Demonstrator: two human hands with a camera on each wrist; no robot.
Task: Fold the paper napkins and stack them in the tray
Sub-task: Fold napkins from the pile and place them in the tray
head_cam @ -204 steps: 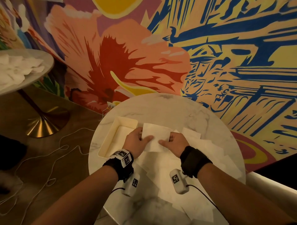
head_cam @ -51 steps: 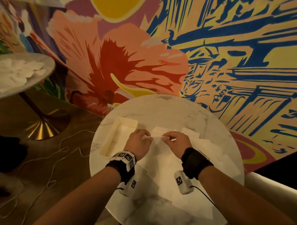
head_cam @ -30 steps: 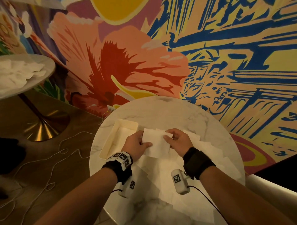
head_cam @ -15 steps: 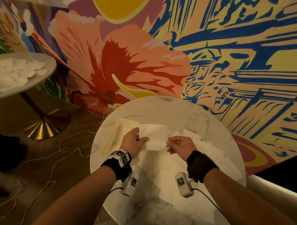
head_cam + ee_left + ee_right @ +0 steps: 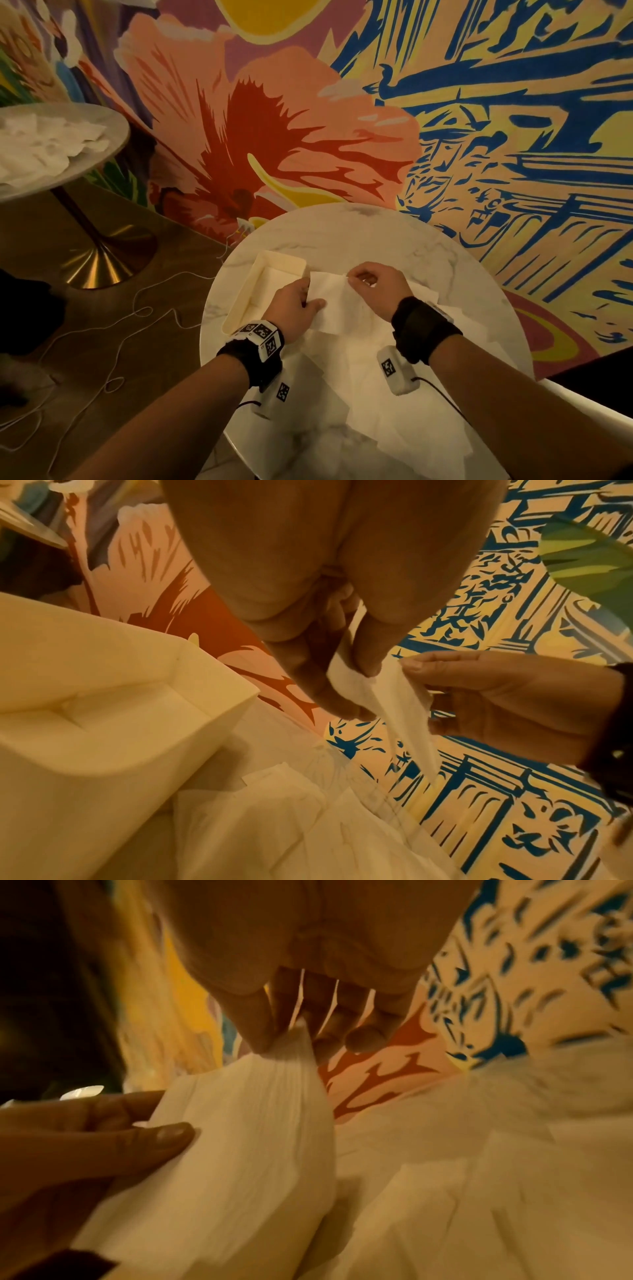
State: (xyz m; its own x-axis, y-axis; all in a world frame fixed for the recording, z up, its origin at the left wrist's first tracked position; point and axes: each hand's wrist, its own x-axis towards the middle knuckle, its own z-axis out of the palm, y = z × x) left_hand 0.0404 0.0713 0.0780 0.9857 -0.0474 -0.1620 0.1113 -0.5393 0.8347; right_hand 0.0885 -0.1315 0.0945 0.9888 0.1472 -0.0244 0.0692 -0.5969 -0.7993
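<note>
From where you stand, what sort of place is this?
Probably a café or restaurant dining room: a bold painted mural covers the wall, and there are round marble tables on brass pedestal bases, with napkins being folded at one.

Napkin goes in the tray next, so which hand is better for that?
Probably the left hand: it already grips the napkin and sits right beside the tray. The right hand is farther away.

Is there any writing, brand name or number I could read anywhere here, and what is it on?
No readable words or numbers anywhere.
Wrist bands: black-and-white square code patterns, not text.
Small white units under the wrists: the same kind of code squares.
Mural wall: blue painted marks, no legible letters.
Napkin and tray: plain.
</note>
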